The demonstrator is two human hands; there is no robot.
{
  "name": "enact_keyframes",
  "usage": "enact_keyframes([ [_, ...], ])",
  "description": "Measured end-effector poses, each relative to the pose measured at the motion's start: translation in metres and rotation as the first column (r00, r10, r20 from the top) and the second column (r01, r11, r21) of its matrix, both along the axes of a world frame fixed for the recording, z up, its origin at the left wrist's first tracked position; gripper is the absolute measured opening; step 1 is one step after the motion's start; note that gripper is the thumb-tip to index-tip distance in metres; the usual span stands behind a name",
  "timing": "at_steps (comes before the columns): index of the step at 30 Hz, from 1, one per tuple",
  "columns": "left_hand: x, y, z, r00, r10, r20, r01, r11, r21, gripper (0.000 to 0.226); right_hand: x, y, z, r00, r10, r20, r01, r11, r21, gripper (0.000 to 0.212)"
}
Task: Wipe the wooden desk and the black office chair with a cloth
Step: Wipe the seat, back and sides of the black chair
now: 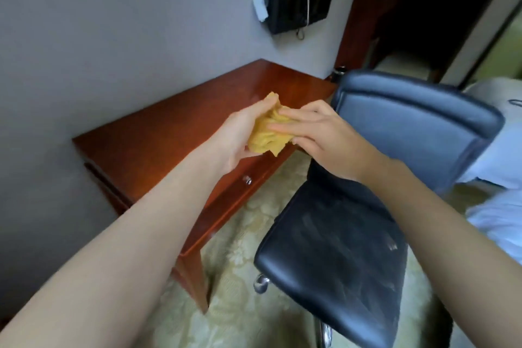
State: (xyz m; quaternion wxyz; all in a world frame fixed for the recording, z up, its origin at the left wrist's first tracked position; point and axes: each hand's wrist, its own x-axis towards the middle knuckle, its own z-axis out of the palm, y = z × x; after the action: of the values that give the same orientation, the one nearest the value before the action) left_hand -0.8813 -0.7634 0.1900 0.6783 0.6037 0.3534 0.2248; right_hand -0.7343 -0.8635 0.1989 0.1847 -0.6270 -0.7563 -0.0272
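You've got the yellow cloth (267, 133) bunched up between both hands, just above the counter's (158, 133) front edge!

Your left hand (240, 135) cups the wad, its fingers curled round it. The right hand (322, 135) lays its fingers (285, 128) nearly straight across the top, thumb hidden. The counter stretches along the wall, below and beyond the cloth on your left hand's side. The black chair (353, 248) waits lower right, under your right forearm.
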Motion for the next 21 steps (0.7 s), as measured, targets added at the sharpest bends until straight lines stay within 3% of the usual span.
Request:
enact_keyframes([
  [3,0.039,-0.017,0.050,0.995,-0.040,-0.096,0.057,0.983,0.174,0.027,0.019,-0.030,0.038,0.989,-0.131,0.066,0.123,0.985,0.121,0.041],
  [5,0.064,-0.029,0.085,0.994,-0.095,-0.044,0.103,0.967,0.232,0.024,0.033,-0.052,0.059,0.975,-0.217,0.051,0.201,0.956,0.213,0.042],
  [8,0.096,-0.051,0.128,0.981,-0.192,0.001,0.177,0.906,0.385,0.026,0.057,-0.092,0.084,0.970,-0.174,-0.168,0.210,0.950,0.230,0.052],
  [10,0.118,-0.070,0.143,0.969,-0.247,0.006,0.213,0.847,0.486,0.026,0.077,-0.121,0.096,0.926,-0.116,-0.359,0.211,0.948,0.239,0.052],
  [12,0.137,-0.089,0.152,0.954,-0.299,0.021,0.238,0.798,0.554,0.027,0.095,-0.148,0.102,0.863,-0.167,-0.476,0.317,0.914,0.254,0.054],
  [16,0.157,-0.111,0.157,0.912,-0.405,0.071,0.283,0.744,0.606,0.035,0.110,-0.171,0.086,0.586,-0.206,-0.784,0.465,0.877,0.117,0.077],
  [21,0.172,-0.131,0.154,0.884,-0.454,0.112,0.302,0.738,0.603,0.032,0.123,-0.192,0.072,0.302,-0.092,-0.949,0.583,0.805,0.108,0.047],
])
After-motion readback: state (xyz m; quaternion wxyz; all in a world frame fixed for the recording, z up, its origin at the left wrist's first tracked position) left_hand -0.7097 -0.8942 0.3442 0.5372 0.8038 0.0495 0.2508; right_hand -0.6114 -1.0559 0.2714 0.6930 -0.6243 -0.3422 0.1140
